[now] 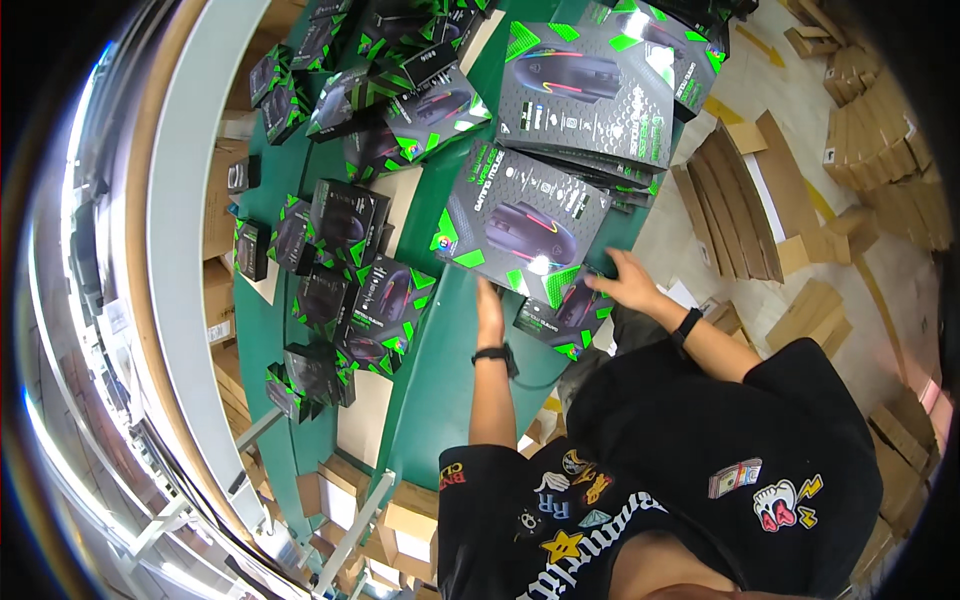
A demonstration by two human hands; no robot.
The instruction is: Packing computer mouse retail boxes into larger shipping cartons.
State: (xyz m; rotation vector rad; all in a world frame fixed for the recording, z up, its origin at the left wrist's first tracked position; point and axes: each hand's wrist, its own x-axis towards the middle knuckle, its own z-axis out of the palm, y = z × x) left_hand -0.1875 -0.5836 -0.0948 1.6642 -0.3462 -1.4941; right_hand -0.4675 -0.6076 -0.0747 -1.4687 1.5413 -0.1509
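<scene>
In front of me a black and green gaming mouse package (pixel 525 215), its printed face up, is raised toward the camera over the green table. My left hand (pixel 488 312) is upright at its near left edge; the fingers run behind the package, so their grip is hidden. Fingers apart, my right hand (pixel 630 287) is at the near right, its fingertips by a smaller-looking mouse box (pixel 565 312). Whether they touch that box I cannot tell. Partly covered by the raised package, this box lies near the table's edge.
A stack of similar flat packages (pixel 588 95) stands beyond. Several mouse boxes (pixel 385 300) sit in groups along the left of the green table (pixel 440 400). Brown cartons (pixel 735 200) are on the floor at the right; open cartons (pixel 405 530) stand below the table's near end.
</scene>
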